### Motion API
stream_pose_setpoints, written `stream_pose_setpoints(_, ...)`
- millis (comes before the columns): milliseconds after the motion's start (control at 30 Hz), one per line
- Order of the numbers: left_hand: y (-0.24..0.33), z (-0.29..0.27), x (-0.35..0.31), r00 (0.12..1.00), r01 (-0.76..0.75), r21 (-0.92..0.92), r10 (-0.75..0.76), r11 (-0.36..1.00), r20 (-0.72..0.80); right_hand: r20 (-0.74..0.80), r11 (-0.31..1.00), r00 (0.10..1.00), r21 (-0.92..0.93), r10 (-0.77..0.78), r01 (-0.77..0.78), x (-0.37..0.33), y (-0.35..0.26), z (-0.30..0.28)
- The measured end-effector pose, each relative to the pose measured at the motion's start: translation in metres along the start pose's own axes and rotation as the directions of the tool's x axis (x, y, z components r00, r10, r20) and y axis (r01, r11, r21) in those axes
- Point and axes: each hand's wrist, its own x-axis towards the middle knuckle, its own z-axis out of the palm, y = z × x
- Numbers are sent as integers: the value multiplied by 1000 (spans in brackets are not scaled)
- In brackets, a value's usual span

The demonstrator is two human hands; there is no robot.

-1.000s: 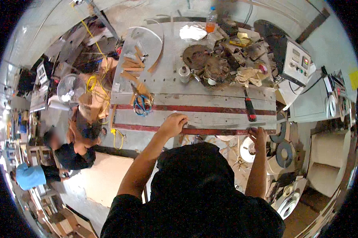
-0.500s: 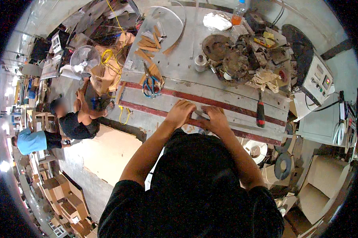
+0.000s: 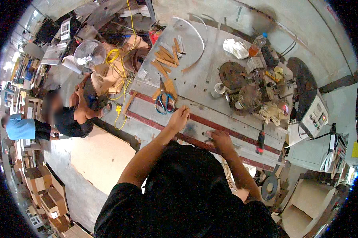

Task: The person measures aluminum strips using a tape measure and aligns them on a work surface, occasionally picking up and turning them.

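Observation:
My left hand (image 3: 179, 118) is over the workbench (image 3: 195, 85), its fingers curled together near the upper dark-red strip (image 3: 210, 123). What it holds, if anything, is too small or hidden to make out. To its right, my right hand (image 3: 220, 141) is closed on a small dark grey piece (image 3: 206, 135), pinched at the fingertips above the bench's near side. Scissors with blue handles (image 3: 166, 104) lie just left of my left hand. Farther right rests a tool with a red and black handle (image 3: 260, 142).
Several brown strips (image 3: 166, 55) lie at the far left of the bench. A white can (image 3: 218, 90), greasy round metal parts (image 3: 248, 97) and a bottle with orange liquid (image 3: 257, 45) stand at the back right. A control box (image 3: 316, 115) is beyond. Another person (image 3: 74, 117) crouches left.
My hands have moved apart, the left one up and away from the piece. The right hand has shifted slightly right and down in view, keeping the piece. The whole view has turned.

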Motion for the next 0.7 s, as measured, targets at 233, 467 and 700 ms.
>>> stream_pose_setpoints(233, 26, -37, 40, 999, 20, 67, -21, 998, 26, -16, 999, 999, -15, -28, 28, 6, -10, -1)
stream_pose_setpoints(467, 26, -68, 77, 997, 60, -218, -48, 974, 58, -112, 997, 992, 35, 65, -61, 51, -51, -47)
stream_pose_setpoints(700, 63, -110, 95, 995, -13, -186, 32, 982, 96, -411, 984, 899, 149, 152, -99, 217, -53, -97)
